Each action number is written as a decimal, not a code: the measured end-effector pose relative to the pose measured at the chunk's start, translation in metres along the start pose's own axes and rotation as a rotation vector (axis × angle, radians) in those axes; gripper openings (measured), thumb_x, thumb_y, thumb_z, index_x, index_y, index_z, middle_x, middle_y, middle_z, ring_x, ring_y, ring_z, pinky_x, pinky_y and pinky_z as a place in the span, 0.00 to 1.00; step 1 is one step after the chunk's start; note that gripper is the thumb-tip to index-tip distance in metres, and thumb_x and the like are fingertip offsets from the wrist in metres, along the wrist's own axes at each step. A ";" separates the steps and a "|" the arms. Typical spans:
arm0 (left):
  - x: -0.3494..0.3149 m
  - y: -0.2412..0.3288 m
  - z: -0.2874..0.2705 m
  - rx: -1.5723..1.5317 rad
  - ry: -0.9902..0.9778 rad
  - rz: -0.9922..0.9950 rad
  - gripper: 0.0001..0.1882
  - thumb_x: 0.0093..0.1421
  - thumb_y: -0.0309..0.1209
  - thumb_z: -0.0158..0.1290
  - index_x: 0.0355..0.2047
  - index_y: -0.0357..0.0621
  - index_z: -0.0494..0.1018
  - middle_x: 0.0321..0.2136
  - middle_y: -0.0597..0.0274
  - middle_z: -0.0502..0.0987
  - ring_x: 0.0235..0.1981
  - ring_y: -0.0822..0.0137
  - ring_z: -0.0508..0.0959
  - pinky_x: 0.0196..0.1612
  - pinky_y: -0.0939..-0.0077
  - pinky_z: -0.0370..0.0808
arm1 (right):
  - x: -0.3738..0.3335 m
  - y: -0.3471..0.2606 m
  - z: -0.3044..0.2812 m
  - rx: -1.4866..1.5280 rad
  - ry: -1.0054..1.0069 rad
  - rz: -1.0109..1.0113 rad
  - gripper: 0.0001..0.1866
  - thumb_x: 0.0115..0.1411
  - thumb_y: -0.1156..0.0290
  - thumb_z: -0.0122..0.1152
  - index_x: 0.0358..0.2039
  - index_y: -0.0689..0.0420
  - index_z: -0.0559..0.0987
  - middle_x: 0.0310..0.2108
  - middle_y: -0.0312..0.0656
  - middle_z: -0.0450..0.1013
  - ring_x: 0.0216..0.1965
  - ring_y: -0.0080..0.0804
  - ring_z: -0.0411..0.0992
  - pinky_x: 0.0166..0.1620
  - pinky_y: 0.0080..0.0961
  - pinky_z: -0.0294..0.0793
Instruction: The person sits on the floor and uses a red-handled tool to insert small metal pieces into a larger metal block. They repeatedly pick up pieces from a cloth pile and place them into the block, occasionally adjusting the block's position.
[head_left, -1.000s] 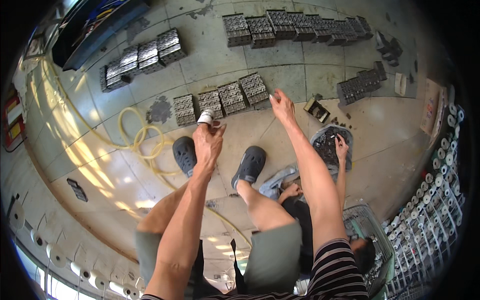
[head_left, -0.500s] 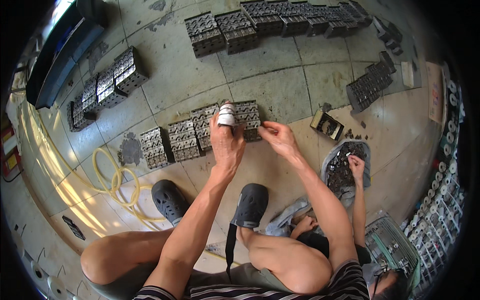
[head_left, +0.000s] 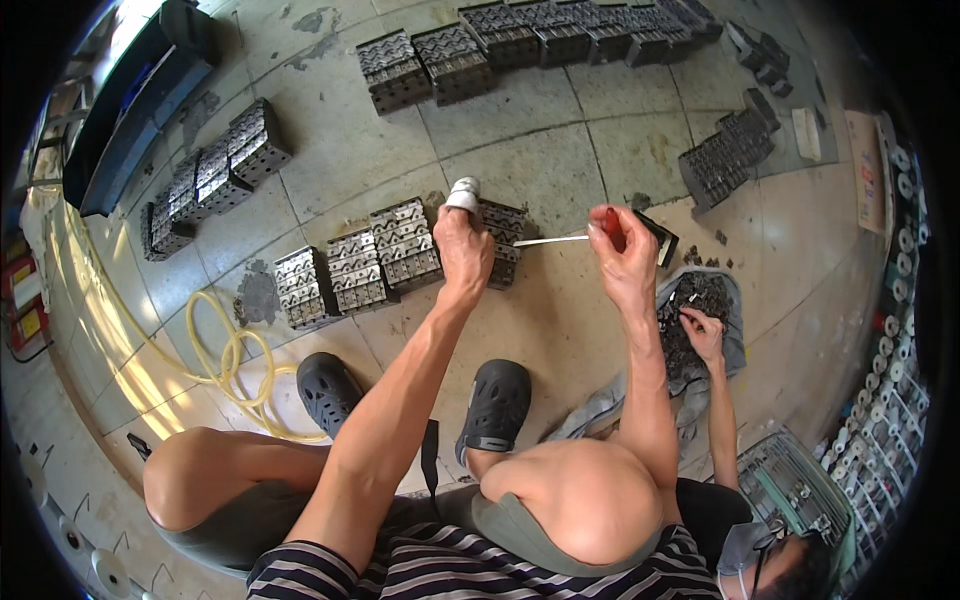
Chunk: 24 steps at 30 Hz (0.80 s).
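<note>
My left hand, with a white-wrapped finger pointing away from me, is closed on the dark metal block at the right end of a short row. The hand covers the block's left part. To its right, my right hand grips a screwdriver by its red handle. The thin pale shaft points left, and its tip meets the block's right edge or lies just over it. Left of my left hand stand several similar grooved metal blocks on the tiled floor.
More metal blocks line the far side, with another group at left. A yellow hose coils near my shoes. Close by at right, another person's hand works over a cloth sack of small dark parts. My right hand partly hides a dark box.
My right hand has moved right, away from the block's edge, and the red-handled screwdriver now shows in it. My left hand stays at the block. The other person's hand has shifted slightly.
</note>
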<state>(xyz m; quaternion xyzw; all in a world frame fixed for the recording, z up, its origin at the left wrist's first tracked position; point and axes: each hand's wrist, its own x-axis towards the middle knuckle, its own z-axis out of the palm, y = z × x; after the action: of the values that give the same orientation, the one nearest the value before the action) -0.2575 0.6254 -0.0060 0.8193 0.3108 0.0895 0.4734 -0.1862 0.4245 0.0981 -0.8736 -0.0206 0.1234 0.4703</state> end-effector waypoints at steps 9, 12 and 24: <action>-0.142 -0.005 -0.033 -0.145 0.022 -0.201 0.38 0.59 0.34 0.72 0.66 0.33 0.68 0.58 0.48 0.77 0.58 0.56 0.76 0.65 0.64 0.69 | 0.000 -0.026 0.026 -0.183 -0.069 -0.217 0.15 0.62 0.77 0.65 0.50 0.62 0.81 0.42 0.55 0.83 0.42 0.54 0.83 0.47 0.41 0.81; -0.142 -0.013 -0.033 -0.176 0.021 -0.324 0.38 0.58 0.38 0.74 0.63 0.32 0.72 0.53 0.50 0.80 0.54 0.59 0.77 0.61 0.63 0.72 | 0.005 -0.028 0.030 -0.245 -0.072 -0.249 0.15 0.62 0.78 0.64 0.51 0.62 0.81 0.42 0.55 0.83 0.42 0.54 0.82 0.46 0.41 0.81; -0.144 -0.045 -0.028 -0.126 0.037 -0.084 0.32 0.55 0.35 0.76 0.55 0.33 0.77 0.43 0.55 0.82 0.45 0.63 0.80 0.54 0.67 0.77 | 0.020 -0.039 0.031 -0.228 -0.076 -0.416 0.14 0.63 0.79 0.62 0.49 0.62 0.81 0.42 0.55 0.82 0.41 0.54 0.82 0.44 0.41 0.82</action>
<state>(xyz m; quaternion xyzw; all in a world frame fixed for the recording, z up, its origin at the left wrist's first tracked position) -0.4030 0.5765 -0.0071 0.7724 0.3472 0.1042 0.5215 -0.1711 0.4747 0.1103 -0.8927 -0.2315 0.0537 0.3829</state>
